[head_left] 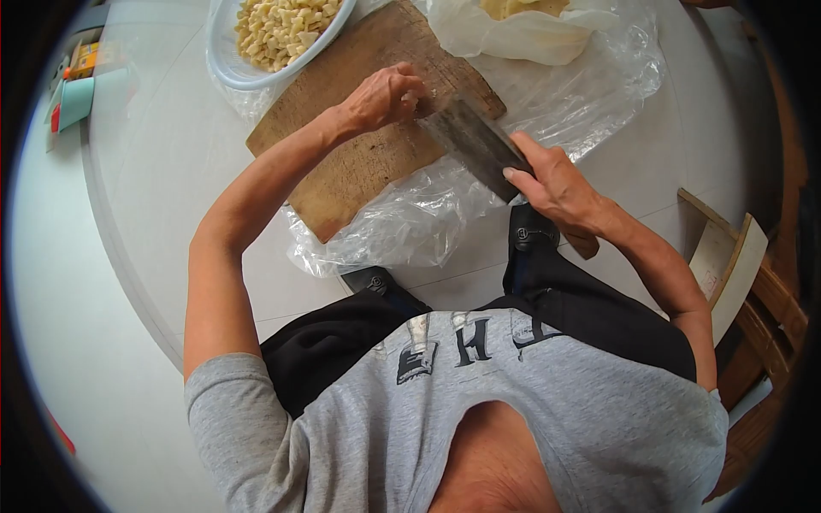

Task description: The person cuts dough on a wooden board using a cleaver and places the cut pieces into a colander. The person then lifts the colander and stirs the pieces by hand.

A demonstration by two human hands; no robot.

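A worn wooden board (342,171) lies on clear plastic sheeting. My right hand (558,186) is wrapped round the handle of a broad cleaver (477,147), whose blade points up and left over the board's right edge. Above the board, close to the blade's tip, my left hand (389,96) has its fingers curled together; what they hold, if anything, I cannot make out. Pale chopped pieces (278,32) fill a white bowl (322,61) at the board's upper left.
A white plastic bag (539,41) with pale yellowish contents sits at the upper right. Clear plastic sheeting (410,224) spreads round the board. Wooden furniture (761,316) stands at the right, a light green container (77,101) at the far left.
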